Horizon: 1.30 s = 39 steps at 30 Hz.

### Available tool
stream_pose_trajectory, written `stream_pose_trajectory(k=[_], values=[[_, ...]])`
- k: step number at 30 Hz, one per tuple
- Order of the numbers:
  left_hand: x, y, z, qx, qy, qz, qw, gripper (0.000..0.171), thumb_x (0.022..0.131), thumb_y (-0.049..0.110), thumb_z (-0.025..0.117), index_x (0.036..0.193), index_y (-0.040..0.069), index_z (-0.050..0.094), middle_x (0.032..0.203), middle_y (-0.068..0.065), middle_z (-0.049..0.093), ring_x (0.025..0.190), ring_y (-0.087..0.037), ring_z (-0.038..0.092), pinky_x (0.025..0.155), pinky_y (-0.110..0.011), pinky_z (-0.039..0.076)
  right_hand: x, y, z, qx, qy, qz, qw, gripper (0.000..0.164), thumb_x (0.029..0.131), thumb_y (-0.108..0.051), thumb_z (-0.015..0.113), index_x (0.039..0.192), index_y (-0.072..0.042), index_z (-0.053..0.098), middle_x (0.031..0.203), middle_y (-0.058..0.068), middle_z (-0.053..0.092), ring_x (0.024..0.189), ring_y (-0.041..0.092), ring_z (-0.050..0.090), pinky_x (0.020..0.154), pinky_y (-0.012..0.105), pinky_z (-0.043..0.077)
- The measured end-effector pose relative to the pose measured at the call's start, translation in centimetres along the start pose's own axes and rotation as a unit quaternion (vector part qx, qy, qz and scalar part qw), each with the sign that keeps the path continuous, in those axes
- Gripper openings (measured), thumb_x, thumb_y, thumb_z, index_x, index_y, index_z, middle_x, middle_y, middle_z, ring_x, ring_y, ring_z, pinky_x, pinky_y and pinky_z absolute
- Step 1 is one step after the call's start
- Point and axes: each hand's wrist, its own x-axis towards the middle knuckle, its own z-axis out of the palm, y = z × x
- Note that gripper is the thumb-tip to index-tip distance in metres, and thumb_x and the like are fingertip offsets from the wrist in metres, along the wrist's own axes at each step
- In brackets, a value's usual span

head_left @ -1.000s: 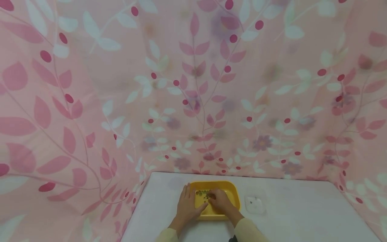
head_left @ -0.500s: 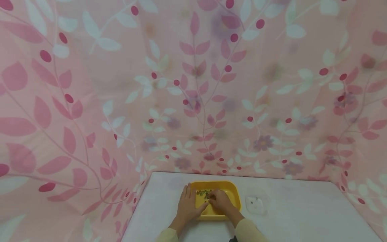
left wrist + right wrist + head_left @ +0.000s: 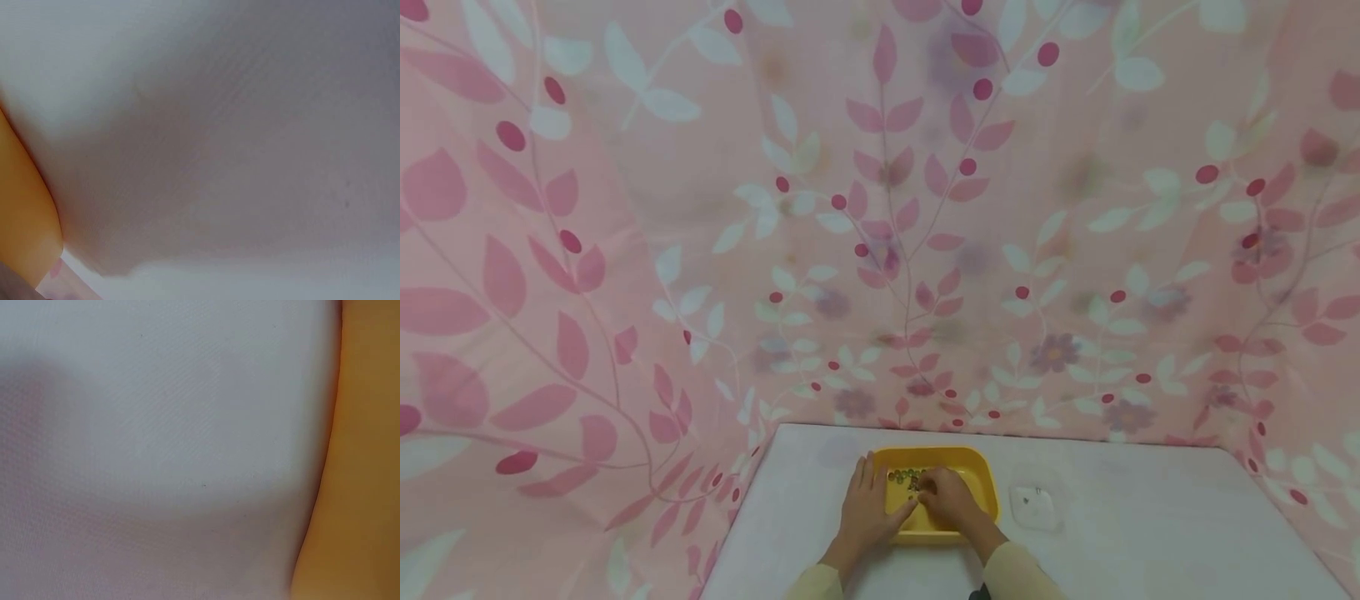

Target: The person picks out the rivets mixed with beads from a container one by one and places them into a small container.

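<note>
A shallow yellow tray [image 3: 940, 538] stands on the white table in the head view. Several small round green beads [image 3: 901, 476] lie in a row near its far left side. Beside them is a cluster of tiny dark pieces [image 3: 914, 483]. My left hand [image 3: 867, 510] rests over the tray's left edge, fingers extended and thumb spread inward. Over the tray, my right hand [image 3: 949, 498] has its fingers bent, their tips at the dark pieces. Whether it pinches one is too small to tell. Both wrist views show the tray's outer wall [image 3: 25, 206] and tabletop.
A small clear container [image 3: 1032, 508] with a few tiny items lies right of the tray. The white table [image 3: 1135, 517] extends further right. Pink leaf-patterned cloth [image 3: 910, 267] encloses the back and sides.
The tiny dark pieces by my right fingertips look more tightly grouped than a second ago. The right fingers shift only slightly, and the left hand keeps its place.
</note>
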Motion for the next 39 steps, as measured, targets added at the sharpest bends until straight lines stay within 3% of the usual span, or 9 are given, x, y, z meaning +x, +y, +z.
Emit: stream_pose_trajectory(k=[10,19,24,32,39], values=[[0.2,-0.1,0.1,0.009,-0.014,-0.009,0.9998,0.089,0.088,0.070,0.050,0.138,-0.003,0.052,0.158,-0.026,0.029,0.146,-0.043,0.028,0.120,-0.050,0.027,0.0,0.1,0.1,0.006,0.005,0.009,1.000,0.016,0.087,-0.015,0.075,0.102,-0.010,0.074,0.090,-0.003,0.068,0.080,0.013,0.056,0.078,0.038,0.056],[0.4,-0.2,0.1,0.011,0.014,0.010,0.9998,0.087,0.088,0.069,0.053,0.135,-0.004,0.055,0.155,-0.029,0.034,0.143,-0.046,0.033,0.116,-0.053,0.032,0.2,0.0,0.0,-0.003,0.011,-0.005,1.000,0.013,0.086,-0.015,0.076,0.096,-0.007,0.072,0.085,-0.002,0.066,0.078,0.013,0.056,0.075,0.037,0.054],[0.2,-0.2,0.4,-0.003,0.009,0.002,1.0000,0.087,0.088,0.069,0.053,0.136,-0.003,0.054,0.156,-0.027,0.032,0.144,-0.044,0.031,0.117,-0.053,0.030,-0.2,-0.1,0.0,0.002,0.010,-0.004,1.000,0.010,0.085,-0.013,0.076,0.091,-0.008,0.071,0.081,-0.003,0.062,0.075,0.014,0.053,0.070,0.034,0.052],[0.0,-0.1,1.0,-0.003,0.071,0.025,0.9972,0.080,0.086,0.063,0.062,0.128,-0.005,0.058,0.150,-0.031,0.039,0.138,-0.047,0.038,0.110,-0.054,0.037,-0.5,0.6,0.2,-0.013,0.022,-0.024,0.999,0.005,0.083,-0.010,0.077,0.085,-0.009,0.073,0.080,-0.004,0.064,0.074,0.009,0.055,0.069,0.032,0.054],[0.0,0.0,0.3,-0.004,0.048,0.014,0.9987,0.081,0.087,0.063,0.059,0.131,-0.005,0.057,0.152,-0.030,0.036,0.141,-0.046,0.035,0.113,-0.054,0.034,-0.4,0.5,0.2,-0.003,0.020,-0.022,1.000,0.009,0.084,-0.008,0.076,0.079,-0.011,0.070,0.077,-0.005,0.065,0.072,0.008,0.056,0.064,0.028,0.052]])
